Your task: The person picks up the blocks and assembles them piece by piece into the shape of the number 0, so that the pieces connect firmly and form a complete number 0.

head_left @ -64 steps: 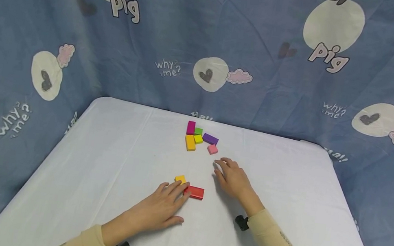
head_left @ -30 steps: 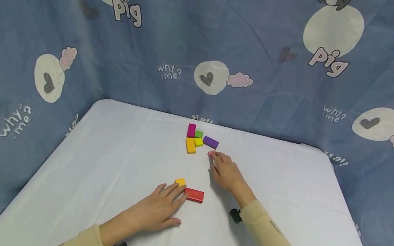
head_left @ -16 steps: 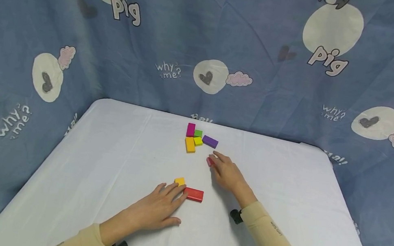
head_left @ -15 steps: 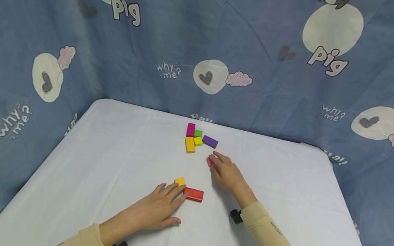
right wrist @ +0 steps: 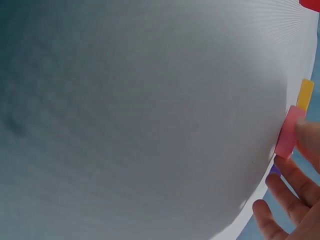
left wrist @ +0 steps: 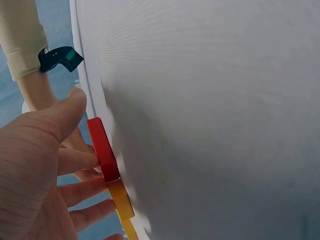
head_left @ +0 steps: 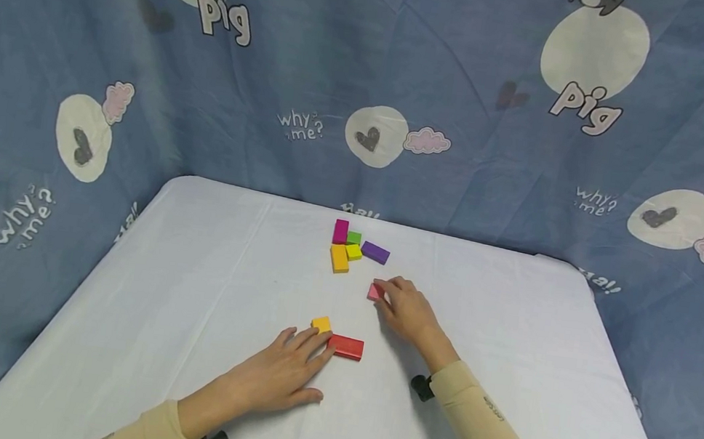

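My left hand [head_left: 280, 375] lies with fingers spread, their tips touching a long red block [head_left: 348, 349] and a small yellow block [head_left: 321, 323] beside its left end. The left wrist view shows these red [left wrist: 103, 152] and yellow [left wrist: 120, 197] blocks meeting end to end by the fingertips. Farther out to the right, my right hand [head_left: 408, 311] pinches a pink block [head_left: 375, 293] between thumb and forefinger, partly covering it. In the right wrist view the thumb presses one face of the pink block [right wrist: 287, 135] while the other fingers extend loosely below.
Toward the far table edge lie a magenta block [head_left: 340, 232], a green block [head_left: 354, 237], a small yellow-green block [head_left: 354, 252], an orange block [head_left: 339, 259] and a purple block [head_left: 376, 253]. A white cloth [head_left: 240, 272] covers the table; a blue printed curtain [head_left: 478, 162] hangs behind.
My right hand has reached the pink block and brought it a little toward me, away from the purple block. The left hand has stayed on the red and yellow blocks.
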### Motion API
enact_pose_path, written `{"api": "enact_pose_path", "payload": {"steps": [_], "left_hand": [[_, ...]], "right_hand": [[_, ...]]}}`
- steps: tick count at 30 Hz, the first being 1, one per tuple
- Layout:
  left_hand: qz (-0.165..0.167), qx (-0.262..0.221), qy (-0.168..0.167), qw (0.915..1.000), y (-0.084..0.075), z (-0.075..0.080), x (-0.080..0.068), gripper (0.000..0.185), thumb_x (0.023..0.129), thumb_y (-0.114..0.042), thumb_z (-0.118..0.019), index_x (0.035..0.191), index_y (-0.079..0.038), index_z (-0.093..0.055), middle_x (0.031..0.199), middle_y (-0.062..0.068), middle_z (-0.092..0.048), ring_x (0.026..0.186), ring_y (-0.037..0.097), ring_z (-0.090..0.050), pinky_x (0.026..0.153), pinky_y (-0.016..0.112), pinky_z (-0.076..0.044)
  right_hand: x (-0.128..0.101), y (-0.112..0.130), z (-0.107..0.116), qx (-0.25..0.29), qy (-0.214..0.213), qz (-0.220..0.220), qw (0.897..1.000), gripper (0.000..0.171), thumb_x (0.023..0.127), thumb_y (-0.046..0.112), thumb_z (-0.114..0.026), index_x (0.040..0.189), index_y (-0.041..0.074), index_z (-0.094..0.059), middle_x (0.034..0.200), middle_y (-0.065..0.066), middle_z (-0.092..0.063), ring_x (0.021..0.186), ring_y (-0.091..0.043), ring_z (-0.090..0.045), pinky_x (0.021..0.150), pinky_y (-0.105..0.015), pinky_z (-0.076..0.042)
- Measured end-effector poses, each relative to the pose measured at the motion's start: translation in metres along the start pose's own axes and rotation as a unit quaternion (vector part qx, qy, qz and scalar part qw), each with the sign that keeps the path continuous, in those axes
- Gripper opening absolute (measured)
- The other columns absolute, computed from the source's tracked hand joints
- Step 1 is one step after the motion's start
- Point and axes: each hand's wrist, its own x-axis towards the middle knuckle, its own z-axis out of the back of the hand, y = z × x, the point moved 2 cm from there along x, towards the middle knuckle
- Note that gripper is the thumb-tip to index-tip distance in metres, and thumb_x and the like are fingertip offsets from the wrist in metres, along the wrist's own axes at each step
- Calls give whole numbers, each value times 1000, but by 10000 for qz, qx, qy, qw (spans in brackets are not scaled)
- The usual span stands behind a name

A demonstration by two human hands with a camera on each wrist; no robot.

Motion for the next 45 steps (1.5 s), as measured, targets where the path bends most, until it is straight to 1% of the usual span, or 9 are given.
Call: {"api": "enact_pose_path", "payload": {"steps": [9,14,18,23,31,36,41,45], "left_hand": [[52,-78,38,9999,0,-2,0,74,94,-56,-54,147,-5,-43,153,16,-34,139,36,-32,105,57,-32],[55,-34,26,10000,0,-3,0,74,94,-56,-54,147,-6,-43,153,16,-34,139,36,-32,105,57,-32],[47,14,22,10000,0,-3,0,73,94,-56,-54,147,-6,-44,152,15,-35,139,35,-32,105,58,-32],[65,1,28,10000,0,-3,1,73,94,-55,-54,147,-6,-44,152,14,-36,139,35,-32,105,59,-31],[67,-29,14,10000,1,-3,0,72,94,-54,-55,147,-6,-44,152,14,-36,139,35,-33,105,60,-31],[38,36,-9,10000,1,-3,-1,70,95,-53,-56,146,-7,-45,152,14,-36,138,35,-33,104,60,-32],[23,54,-41,10000,1,-2,-1,69,94,-53,-57,145,-7,-47,152,14,-37,138,35,-34,104,60,-32],[20,0,-102,9999,1,-2,-1,68,94,-52,-57,145,-7,-48,151,14,-37,138,36,-34,103,61,-32]], "right_hand": [[-2,-1,1,178,35,-99,9998,44,94,26,-66,136,15,-59,108,-7,-61,97,-22,-57,89,-39,-50],[-3,0,2,323,-32,-110,9994,42,97,27,-63,137,17,-59,108,-6,-61,92,-20,-56,85,-37,-51],[-4,-1,2,300,8,-141,9995,38,99,23,-59,136,18,-59,109,-7,-60,95,-21,-56,86,-37,-50],[-5,-1,2,267,120,-185,9994,40,98,21,-59,138,16,-58,110,-8,-59,100,-23,-56,90,-39,-49],[-7,-1,3,357,153,-184,9991,39,97,21,-61,136,14,-59,104,-5,-59,94,-20,-54,86,-38,-48],[-8,-3,3,446,184,-212,9986,39,97,22,-62,135,14,-60,102,-2,-61,93,-18,-55,87,-36,-49],[-10,-3,4,531,124,-91,9985,38,96,22,-64,133,12,-62,100,-2,-62,92,-17,-56,87,-36,-49],[-11,-4,2,528,117,-47,9985,39,96,23,-65,132,12,-62,100,-1,-62,92,-17,-56,88,-36,-49]]}}
